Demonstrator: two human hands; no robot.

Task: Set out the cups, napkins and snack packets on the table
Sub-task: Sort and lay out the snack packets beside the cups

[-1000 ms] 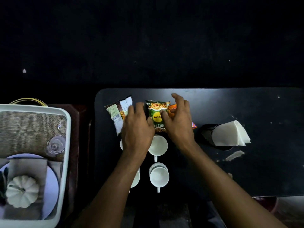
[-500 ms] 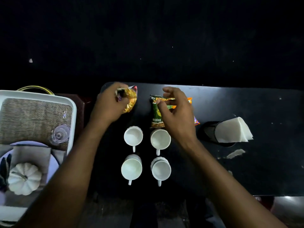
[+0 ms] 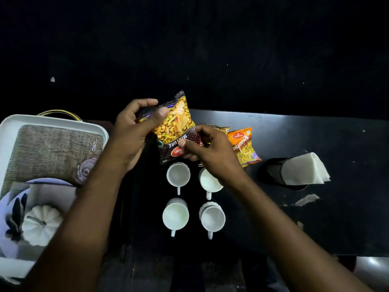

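Observation:
A dark maroon mixture snack packet (image 3: 176, 127) is held up above the black table (image 3: 315, 140) by both hands. My left hand (image 3: 134, 131) grips its upper left part; my right hand (image 3: 202, 148) pinches its lower right corner. An orange sev packet (image 3: 244, 146) lies on the table to the right, with another packet (image 3: 219, 129) mostly hidden behind my right hand. Several white cups (image 3: 175, 216) stand in a two-by-two block, handles toward me. White napkins (image 3: 303, 171) stick out of a black mesh holder (image 3: 273, 169) lying on its side.
A white tray (image 3: 12, 125) at the left holds a woven mat (image 3: 48, 150), an overturned glass (image 3: 86, 169), a plate (image 3: 52, 182) with a grey napkin and a small white pumpkin (image 3: 40, 224). A paper scrap (image 3: 307, 199) lies near the holder.
My left hand has carried the maroon packet from the far left toward the middle and turned it face up; my right hand left the green packet and took its lower corner.

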